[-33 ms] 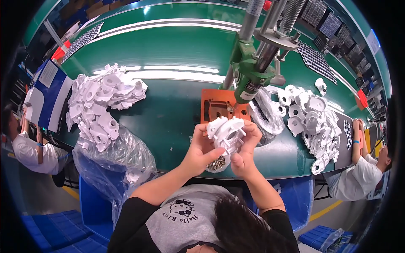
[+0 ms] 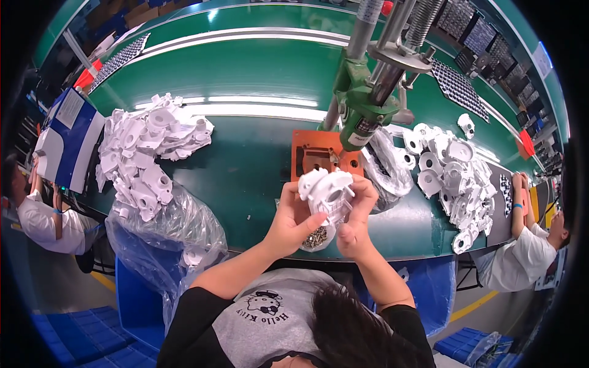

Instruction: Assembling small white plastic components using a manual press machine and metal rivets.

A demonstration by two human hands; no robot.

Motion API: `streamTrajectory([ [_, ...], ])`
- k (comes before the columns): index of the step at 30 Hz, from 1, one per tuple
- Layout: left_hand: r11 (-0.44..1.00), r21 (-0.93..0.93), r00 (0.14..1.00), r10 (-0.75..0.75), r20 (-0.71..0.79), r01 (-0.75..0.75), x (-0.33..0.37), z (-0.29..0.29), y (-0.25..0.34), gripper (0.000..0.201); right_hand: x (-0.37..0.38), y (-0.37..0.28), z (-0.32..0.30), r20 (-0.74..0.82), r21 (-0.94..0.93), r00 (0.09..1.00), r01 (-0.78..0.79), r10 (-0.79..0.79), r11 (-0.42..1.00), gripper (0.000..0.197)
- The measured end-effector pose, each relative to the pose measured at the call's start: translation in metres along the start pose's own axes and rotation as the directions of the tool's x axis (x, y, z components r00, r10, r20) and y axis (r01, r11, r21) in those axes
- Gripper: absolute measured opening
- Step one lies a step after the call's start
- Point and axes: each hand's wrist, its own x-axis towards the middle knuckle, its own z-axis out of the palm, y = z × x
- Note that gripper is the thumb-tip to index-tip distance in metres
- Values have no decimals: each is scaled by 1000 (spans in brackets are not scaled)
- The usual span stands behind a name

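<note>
Between my two hands is a white molded plastic housing (image 2: 328, 193) with round openings and short posts. My left hand (image 2: 291, 222) grips its left side, thumb laid across the lower front. My right hand (image 2: 359, 221) holds the right side with its fingers curled behind the edge. Just beyond the housing stands an orange fixture block (image 2: 307, 142), below the green head of a hand press (image 2: 365, 113). Under my hands sits a small clear bag of brass-colored screws or pins (image 2: 315, 239), partly hidden by the left thumb and the housing.
White plastic parts (image 2: 140, 144) are heaped at left, next to a plastic bag (image 2: 178, 221) draped over a blue bin (image 2: 136, 288). Another heap (image 2: 457, 175) lies at right, near a clear bag (image 2: 389, 168). Co-workers sit at both sides; a blue-and-white box (image 2: 70, 140) stands far left.
The housing in my hands has shifted very slightly to the left. Both hands keep their hold, and everything else looks the same.
</note>
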Motion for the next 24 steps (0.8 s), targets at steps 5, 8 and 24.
streamTrajectory([
  [5, 950, 312, 998, 7, -60, 12, 10, -25, 11, 25, 31, -4, -41, -8, -217, 997, -78, 79, 973, 52],
  [8, 515, 835, 973, 208, 96, -193, 29, -34, 22, 19, 77, 27, -85, -253, -481, 959, -240, 129, 843, 22],
  [24, -241, 817, 824, 98, 558, -525, 69, -48, -25, 22, 119, 158, -120, 50, -904, 977, -44, 207, 425, 17],
])
